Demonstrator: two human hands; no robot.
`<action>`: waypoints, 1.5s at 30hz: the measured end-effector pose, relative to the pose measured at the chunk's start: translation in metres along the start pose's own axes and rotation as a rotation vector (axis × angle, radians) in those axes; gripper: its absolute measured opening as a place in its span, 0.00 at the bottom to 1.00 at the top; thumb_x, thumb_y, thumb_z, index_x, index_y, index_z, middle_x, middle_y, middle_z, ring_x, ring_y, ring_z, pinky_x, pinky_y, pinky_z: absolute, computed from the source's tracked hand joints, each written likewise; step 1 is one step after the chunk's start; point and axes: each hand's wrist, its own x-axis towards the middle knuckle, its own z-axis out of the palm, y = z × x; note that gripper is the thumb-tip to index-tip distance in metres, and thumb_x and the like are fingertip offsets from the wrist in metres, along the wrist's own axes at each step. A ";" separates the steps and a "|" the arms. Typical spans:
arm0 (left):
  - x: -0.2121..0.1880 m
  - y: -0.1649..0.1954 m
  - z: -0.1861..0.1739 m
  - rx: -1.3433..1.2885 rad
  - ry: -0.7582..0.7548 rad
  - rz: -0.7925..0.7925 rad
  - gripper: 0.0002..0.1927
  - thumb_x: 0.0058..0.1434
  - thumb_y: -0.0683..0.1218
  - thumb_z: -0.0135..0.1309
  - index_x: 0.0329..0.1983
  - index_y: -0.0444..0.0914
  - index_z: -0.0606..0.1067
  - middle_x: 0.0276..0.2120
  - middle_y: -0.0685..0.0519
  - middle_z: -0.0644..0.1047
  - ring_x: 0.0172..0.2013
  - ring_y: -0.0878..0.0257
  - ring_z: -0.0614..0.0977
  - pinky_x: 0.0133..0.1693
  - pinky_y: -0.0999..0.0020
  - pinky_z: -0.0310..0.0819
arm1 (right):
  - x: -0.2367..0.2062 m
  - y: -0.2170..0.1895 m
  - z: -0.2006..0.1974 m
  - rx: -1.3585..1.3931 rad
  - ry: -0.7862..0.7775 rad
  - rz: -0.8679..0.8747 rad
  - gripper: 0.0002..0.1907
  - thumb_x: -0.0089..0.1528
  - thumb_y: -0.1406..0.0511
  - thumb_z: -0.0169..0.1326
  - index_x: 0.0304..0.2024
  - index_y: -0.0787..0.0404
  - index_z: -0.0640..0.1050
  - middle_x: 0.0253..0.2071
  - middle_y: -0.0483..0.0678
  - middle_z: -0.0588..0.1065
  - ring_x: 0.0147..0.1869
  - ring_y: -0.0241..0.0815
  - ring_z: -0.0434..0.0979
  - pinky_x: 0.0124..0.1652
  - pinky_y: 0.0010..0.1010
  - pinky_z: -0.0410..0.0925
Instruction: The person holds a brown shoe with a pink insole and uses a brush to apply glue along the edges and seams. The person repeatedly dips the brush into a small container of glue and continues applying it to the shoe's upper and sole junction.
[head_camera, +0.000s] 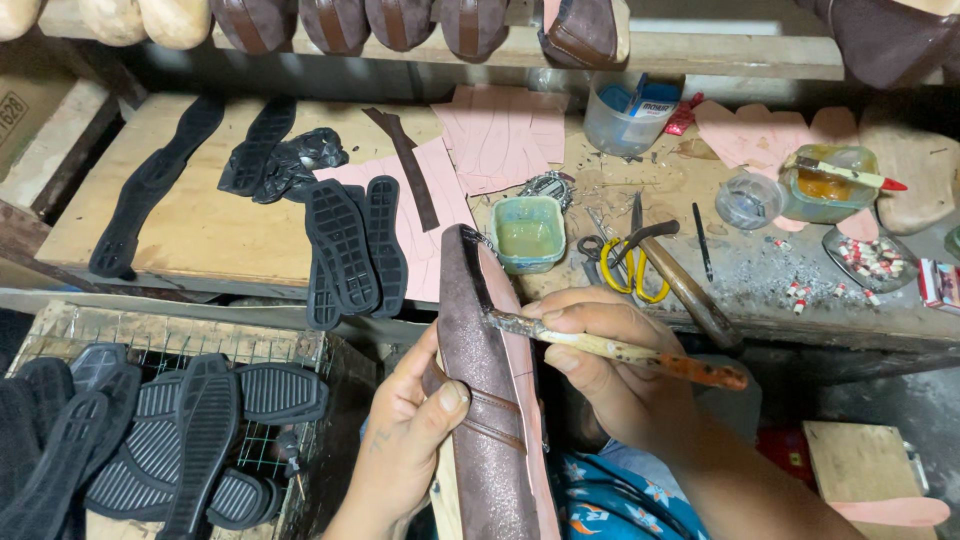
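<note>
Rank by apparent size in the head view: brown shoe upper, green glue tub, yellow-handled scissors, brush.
1. brown shoe upper, largest, though nearest the camera.
2. brush, long but thin.
3. green glue tub and yellow-handled scissors: look alike in size, left unranked.

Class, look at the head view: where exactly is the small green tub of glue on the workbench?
The green tub sits mid-bench, just beyond the toe of the brown shoe, with the yellow-handled scissors immediately right of it.
</note>
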 end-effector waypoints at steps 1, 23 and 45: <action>0.000 0.000 0.000 0.002 -0.004 0.006 0.39 0.61 0.51 0.59 0.72 0.30 0.64 0.58 0.46 0.77 0.57 0.61 0.77 0.60 0.64 0.69 | 0.000 0.000 0.000 0.007 -0.005 0.003 0.12 0.69 0.71 0.53 0.55 0.60 0.71 0.54 0.59 0.78 0.59 0.51 0.81 0.59 0.40 0.75; 0.004 -0.001 -0.004 -0.054 0.043 0.012 0.37 0.61 0.50 0.59 0.71 0.31 0.65 0.56 0.46 0.77 0.54 0.61 0.78 0.57 0.64 0.71 | -0.022 0.001 0.002 0.102 -0.007 0.100 0.13 0.68 0.72 0.55 0.54 0.59 0.72 0.54 0.60 0.78 0.57 0.50 0.81 0.58 0.39 0.74; 0.007 -0.002 -0.010 -0.059 0.065 0.049 0.43 0.60 0.52 0.62 0.74 0.31 0.61 0.61 0.45 0.74 0.58 0.59 0.76 0.60 0.63 0.69 | -0.043 0.001 -0.011 0.250 -0.056 0.229 0.11 0.66 0.71 0.54 0.52 0.62 0.75 0.52 0.58 0.78 0.48 0.44 0.79 0.49 0.35 0.74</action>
